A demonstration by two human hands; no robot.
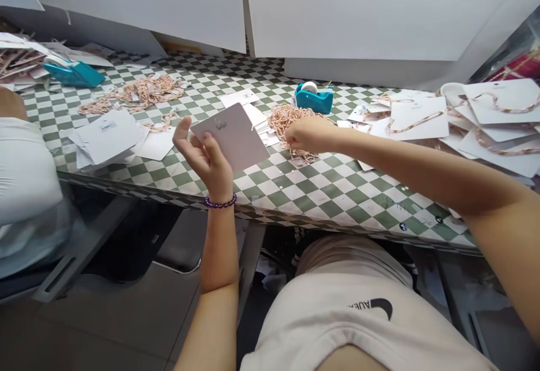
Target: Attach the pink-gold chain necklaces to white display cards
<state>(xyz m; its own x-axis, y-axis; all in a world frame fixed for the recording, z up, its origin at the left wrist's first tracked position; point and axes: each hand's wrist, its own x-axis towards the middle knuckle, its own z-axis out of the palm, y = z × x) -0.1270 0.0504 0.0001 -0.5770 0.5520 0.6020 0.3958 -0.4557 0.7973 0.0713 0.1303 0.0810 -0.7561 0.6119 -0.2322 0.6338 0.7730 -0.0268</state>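
A white square card (242,143) with small dark print is held up in my left hand (206,160), thumb on its front and the other fingers partly behind and curled. My right hand (310,133) is closed at a heap of pink and gold beaded necklaces (280,119), its fingertips pinched on the strands and partly hidden. More strands lie just beneath that hand. Behind the heap stands a teal tape dispenser (316,101). A stack of white cards (258,119) lies partly hidden behind the held card.
On the checkered tabletop (304,196), cards with necklaces (502,117) pile up at right. To the left are another necklace heap (147,92), loose cards (107,137) and a second teal dispenser (76,72). Another person's leg (25,191) shows at far left. White panels (350,10) stand behind.
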